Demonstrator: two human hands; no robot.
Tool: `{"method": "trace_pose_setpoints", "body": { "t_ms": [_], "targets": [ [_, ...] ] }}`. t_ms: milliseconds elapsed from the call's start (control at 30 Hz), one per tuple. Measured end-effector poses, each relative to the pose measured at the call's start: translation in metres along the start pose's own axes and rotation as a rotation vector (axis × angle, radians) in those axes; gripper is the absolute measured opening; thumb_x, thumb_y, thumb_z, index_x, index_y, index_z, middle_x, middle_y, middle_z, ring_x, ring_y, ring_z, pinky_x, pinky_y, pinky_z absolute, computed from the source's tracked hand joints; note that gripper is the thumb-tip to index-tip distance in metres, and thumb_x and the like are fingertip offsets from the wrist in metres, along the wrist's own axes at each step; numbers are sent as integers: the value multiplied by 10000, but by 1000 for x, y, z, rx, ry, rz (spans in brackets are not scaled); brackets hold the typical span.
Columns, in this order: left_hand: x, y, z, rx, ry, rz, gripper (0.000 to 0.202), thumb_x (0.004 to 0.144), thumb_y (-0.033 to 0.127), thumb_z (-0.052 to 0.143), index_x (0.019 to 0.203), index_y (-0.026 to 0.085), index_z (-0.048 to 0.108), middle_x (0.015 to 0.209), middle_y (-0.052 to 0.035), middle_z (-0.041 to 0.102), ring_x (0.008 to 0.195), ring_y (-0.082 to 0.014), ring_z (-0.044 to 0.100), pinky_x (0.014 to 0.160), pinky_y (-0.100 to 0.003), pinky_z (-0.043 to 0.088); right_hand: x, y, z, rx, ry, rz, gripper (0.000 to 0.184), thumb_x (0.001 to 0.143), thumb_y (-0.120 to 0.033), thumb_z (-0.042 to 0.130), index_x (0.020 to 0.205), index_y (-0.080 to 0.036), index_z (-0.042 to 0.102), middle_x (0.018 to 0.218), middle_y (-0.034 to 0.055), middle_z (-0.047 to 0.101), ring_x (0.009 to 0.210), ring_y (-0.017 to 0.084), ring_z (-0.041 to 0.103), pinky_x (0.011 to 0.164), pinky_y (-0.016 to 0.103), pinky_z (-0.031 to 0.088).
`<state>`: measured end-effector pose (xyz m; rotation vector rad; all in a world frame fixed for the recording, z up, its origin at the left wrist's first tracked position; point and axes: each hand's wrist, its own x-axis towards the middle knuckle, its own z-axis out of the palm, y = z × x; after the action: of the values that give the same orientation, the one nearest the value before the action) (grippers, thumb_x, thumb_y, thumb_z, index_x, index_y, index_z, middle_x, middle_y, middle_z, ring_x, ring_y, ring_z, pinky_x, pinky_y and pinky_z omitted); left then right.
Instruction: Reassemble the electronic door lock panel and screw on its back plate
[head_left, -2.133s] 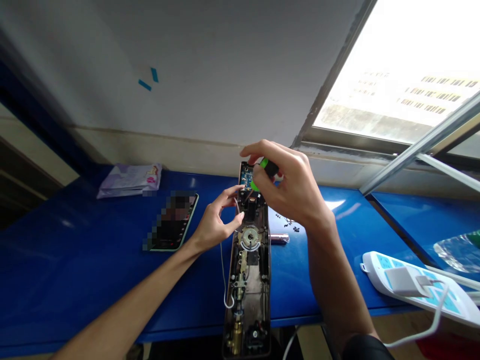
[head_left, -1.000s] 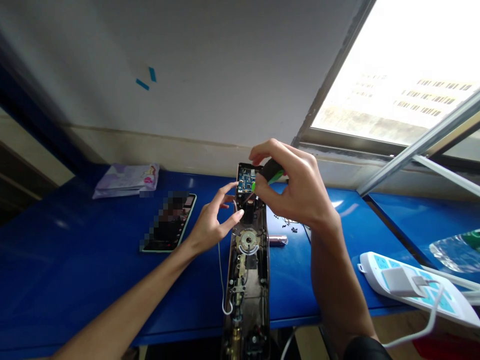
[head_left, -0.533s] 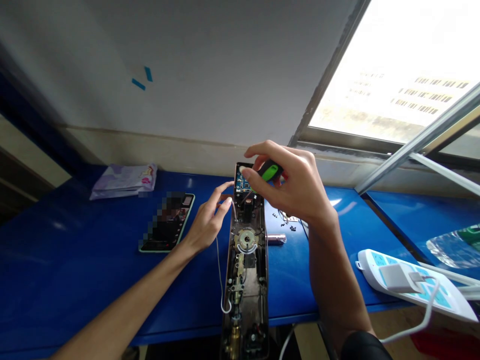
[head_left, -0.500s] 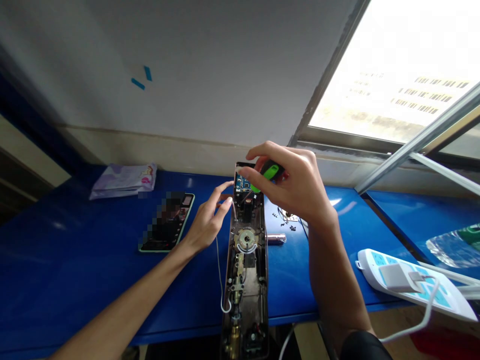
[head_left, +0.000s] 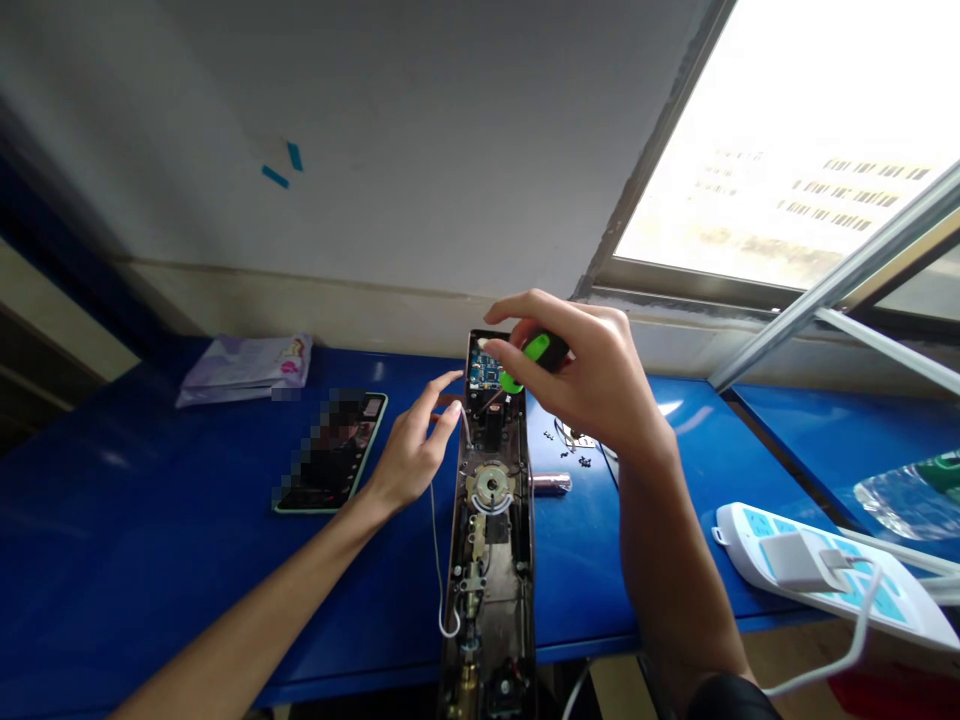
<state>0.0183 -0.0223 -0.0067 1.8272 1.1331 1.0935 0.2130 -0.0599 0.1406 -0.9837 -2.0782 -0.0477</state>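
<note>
A long opened door-lock body lies lengthwise on the blue table, its brass parts and a blue circuit board exposed. My right hand is closed on a green and black screwdriver, whose tip points down at the board's near edge. My left hand rests at the lock's left side, fingers stretched toward the board and a thin white wire beside it.
A phone lies left of the lock. A purple packet sits at the back left. Small dark screws and a metal cylinder lie right of the lock. A white power strip with a plugged charger is at the right.
My left thumb and fingers have drawn back from the wire near the board and now lie straighter. My right hand has turned the screwdriver slightly. The view has shifted a little.
</note>
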Motion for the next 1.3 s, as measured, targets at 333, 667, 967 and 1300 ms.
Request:
{"method": "trace_pose_setpoints", "body": {
  "t_ms": [333, 667, 967, 1300],
  "targets": [
    [1, 3, -1, 42, 4, 46, 535, 1042, 483, 472, 1490, 197, 525, 1304, -118, 739, 1121, -278, 730, 1009, -428, 576, -1, 0, -1, -3, -22, 5, 157, 954, -228, 642, 1091, -217, 717, 863, -9, 720, 731, 118, 627, 721, 288, 514],
    [1, -4, -1, 42, 71, 130, 480, 1052, 440, 494, 1472, 212, 534, 1418, -121, 663, 1272, -279, 653, 1028, -431, 568, 0, 2, -3, -32, -36, 7, 322, 955, -217, 615, 1275, -215, 645, 942, 11, 710, 795, 139, 637, 743, 302, 519],
    [-4, 7, -9, 262, 171, 362, 345, 1025, 328, 525, 1333, 226, 641, 1323, -105, 616, 1228, -262, 622, 1101, -453, 520, -1, 3, -9, -14, 47, -7, 432, 838, -86, 580, 1250, -190, 660, 1007, 33, 697, 848, 143, 637, 767, 304, 541],
    [44, 45, -3, 436, -153, 590, 265, 1017, 375, 590, 1041, 187, 774, 928, -80, 766, 900, -242, 678, 879, -408, 583, -9, 3, -40, -21, 250, 14, 351, 842, -98, 634, 1170, -216, 679, 986, 50, 719, 803, 172, 651, 736, 356, 572]
  ]
}}
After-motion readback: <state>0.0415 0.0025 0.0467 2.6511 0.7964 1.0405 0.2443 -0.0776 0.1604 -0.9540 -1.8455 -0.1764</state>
